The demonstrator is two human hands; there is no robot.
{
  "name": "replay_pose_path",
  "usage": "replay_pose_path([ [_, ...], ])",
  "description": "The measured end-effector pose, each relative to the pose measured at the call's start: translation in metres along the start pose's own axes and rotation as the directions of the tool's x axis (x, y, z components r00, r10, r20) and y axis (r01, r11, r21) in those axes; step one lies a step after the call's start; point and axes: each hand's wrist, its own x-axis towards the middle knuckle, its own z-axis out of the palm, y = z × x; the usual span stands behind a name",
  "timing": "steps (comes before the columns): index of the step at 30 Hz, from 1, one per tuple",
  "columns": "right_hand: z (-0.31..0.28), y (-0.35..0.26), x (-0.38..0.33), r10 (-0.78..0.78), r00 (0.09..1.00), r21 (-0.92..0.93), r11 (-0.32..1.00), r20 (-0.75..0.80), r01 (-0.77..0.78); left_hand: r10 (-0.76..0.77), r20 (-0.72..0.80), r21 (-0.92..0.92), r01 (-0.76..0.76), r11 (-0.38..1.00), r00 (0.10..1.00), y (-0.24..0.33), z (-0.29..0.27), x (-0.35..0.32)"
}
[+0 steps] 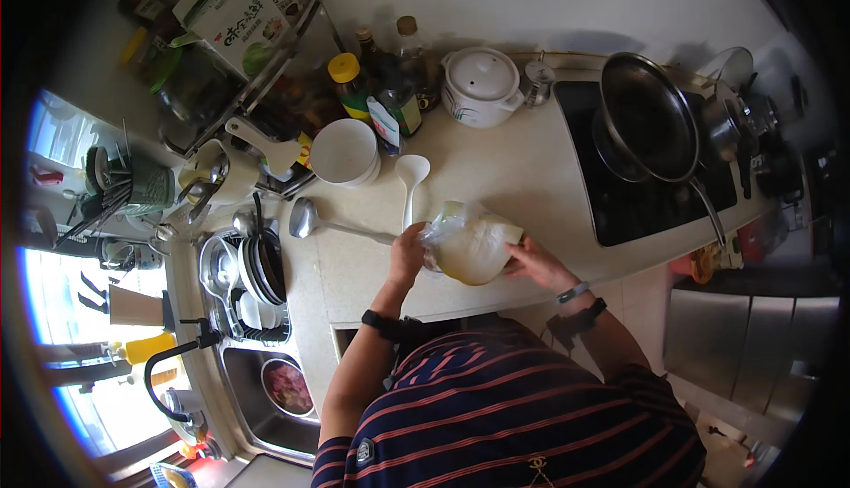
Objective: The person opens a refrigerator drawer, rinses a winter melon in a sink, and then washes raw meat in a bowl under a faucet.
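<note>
Over the counter's front edge, my two hands hold a clear plastic bag [469, 244] with something pale and yellowish in it; its exact contents cannot be made out. My left hand [407, 258] is closed at the bag's left side. On the opposite side, my right hand [537, 267] grips its edge with bent fingers. A white ladle-like spoon [413, 169] lies just beyond my left hand, its handle pointing toward me. The metal ladle [305, 218] rests to the left, with its handle reaching close to my left hand.
A white bowl [345, 151], several bottles [407, 54] and a lidded white pot [481, 89] stand at the back. To the right, a frying pan [651, 116] sits over the black cooktop [611, 213]. At left are a dish rack [261, 311] and a sink [252, 399] holding a bowl of pinkish meat [288, 388].
</note>
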Motion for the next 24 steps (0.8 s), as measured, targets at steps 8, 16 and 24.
replay_pose_path([
  [8, 0.029, 0.015, 0.001, -0.380, 0.923, 0.115, 0.916, -0.057, 0.384, -0.216, 0.314, -0.243, 0.298, 0.923, 0.925, 0.031, 0.004, -0.030],
  [16, 0.071, -0.058, -0.057, -0.588, 0.790, -0.095, 0.789, 0.173, 0.607, 0.065, 0.336, -0.165, -0.009, 0.986, 0.939, 0.038, -0.021, -0.057],
  [24, 0.096, -0.062, -0.058, -0.555, 0.792, -0.118, 0.795, 0.253, 0.595, 0.265, 0.128, -0.482, -0.174, 0.859, 0.956, 0.073, -0.080, -0.086],
])
